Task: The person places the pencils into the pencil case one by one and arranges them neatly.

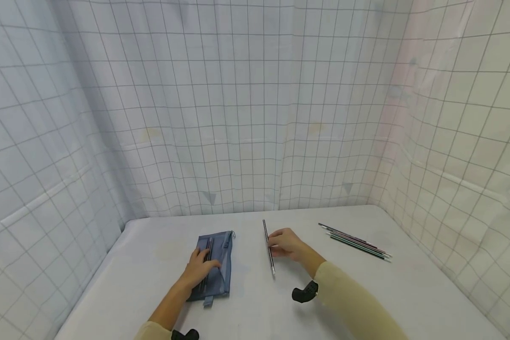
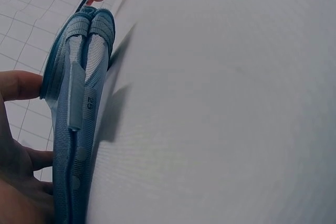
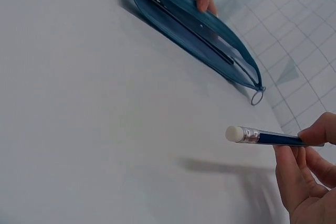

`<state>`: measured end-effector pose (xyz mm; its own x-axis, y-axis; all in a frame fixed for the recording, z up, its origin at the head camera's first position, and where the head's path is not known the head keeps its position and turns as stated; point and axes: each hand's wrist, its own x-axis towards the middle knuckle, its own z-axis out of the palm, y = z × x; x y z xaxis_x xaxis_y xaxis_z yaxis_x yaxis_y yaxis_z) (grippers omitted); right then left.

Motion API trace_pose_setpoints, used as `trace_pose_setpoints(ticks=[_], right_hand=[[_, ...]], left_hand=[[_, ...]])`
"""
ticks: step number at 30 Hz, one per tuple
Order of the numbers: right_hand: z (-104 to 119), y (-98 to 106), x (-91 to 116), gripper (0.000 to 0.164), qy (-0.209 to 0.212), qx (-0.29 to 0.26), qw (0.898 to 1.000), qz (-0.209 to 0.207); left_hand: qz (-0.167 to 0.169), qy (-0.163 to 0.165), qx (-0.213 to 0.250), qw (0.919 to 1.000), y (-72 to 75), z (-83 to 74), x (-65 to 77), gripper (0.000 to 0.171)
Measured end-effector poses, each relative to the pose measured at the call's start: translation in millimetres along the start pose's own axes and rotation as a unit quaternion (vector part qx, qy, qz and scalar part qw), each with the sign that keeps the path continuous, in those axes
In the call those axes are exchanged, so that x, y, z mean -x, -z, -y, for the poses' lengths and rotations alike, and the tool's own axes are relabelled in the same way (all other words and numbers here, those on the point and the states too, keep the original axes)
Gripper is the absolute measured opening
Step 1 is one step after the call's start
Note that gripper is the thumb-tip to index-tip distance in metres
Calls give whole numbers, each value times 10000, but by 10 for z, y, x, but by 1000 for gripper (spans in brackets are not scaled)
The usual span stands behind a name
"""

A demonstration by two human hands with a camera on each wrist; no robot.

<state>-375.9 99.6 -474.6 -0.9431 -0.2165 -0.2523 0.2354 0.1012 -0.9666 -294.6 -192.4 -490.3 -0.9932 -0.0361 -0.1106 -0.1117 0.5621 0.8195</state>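
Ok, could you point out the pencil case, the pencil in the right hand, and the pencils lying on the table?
Pencil case (image 1: 218, 283): head view, on the fabric near its lower end.
Held pencil (image 3: 275, 138): right wrist view, on its dark barrel.
Lying pencils (image 1: 359, 248): head view, middle of the nearest one's shaft.

Diffuse head-view light, dimmer wrist views (bluish), soft shadows (image 3: 223, 166), wide-angle edge stretch.
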Motion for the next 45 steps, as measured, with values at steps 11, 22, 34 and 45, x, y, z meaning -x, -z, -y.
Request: trace_pose_setpoints(ticks=[11, 22, 34, 45], right_hand=[[-27, -404, -24, 20, 12, 164, 9996, 234], [76, -864, -7, 9, -55, 822, 9957, 422], [146, -1281, -92, 14, 39, 1100, 9939, -98], [58, -1444, -218, 15, -311, -144, 9994, 67]], left_hand=[[46, 32, 18, 10000, 4, -5, -7, 86], [16, 140, 3, 9999, -3, 22, -28, 86], [69, 254, 20, 9997, 13, -31, -38, 88], [156, 325, 139, 9993, 31, -52, -40, 87]])
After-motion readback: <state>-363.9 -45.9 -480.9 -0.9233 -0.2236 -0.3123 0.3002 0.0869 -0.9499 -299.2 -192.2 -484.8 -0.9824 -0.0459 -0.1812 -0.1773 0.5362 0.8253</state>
